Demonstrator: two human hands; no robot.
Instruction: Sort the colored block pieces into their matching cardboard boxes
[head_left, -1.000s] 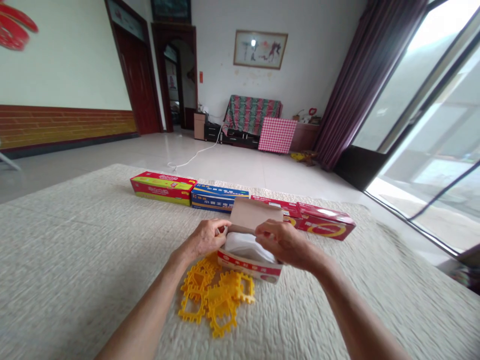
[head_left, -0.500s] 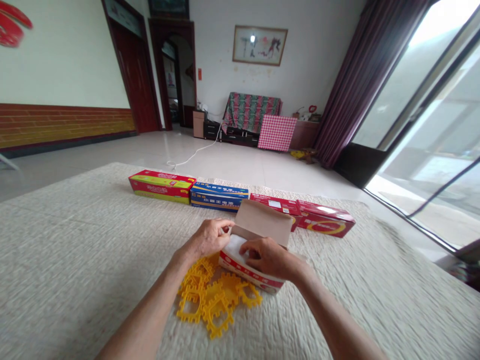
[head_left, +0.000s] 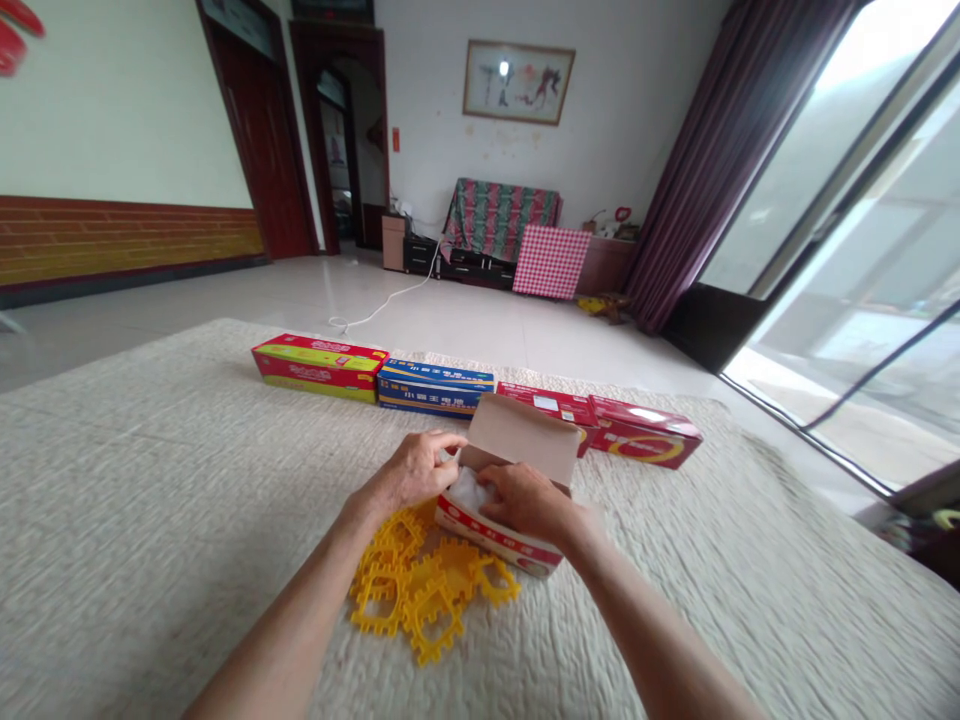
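Note:
In front of me an open red-and-white cardboard box (head_left: 499, 535) rests on the bedspread, its plain lid flap (head_left: 521, 440) raised at the back. Crumpled white plastic (head_left: 468, 492) fills the visible left part inside. At the box's left end, my left hand (head_left: 414, 470) grips the corner between thumb and fingers. My right hand (head_left: 529, 497) reaches into the box with curled fingers on the white plastic; its fingertips are partly hidden. Several yellow notched plastic building pieces (head_left: 435, 612), some with open centres, lie in a pile just in front and to the left of the box.
Behind the box a row of closed cartons stretches across the quilted bedspread (head_left: 187, 450): a red-and-green carton (head_left: 321, 368), a blue carton (head_left: 435, 388), a red carton (head_left: 544, 403) and a dark red carton (head_left: 645, 433). The raised flap overlaps the view of the red carton.
My right hand has pressed deeper into the box, and the white plastic looks more crumpled. My left hand stays at the box's left end. The view has shifted slightly.

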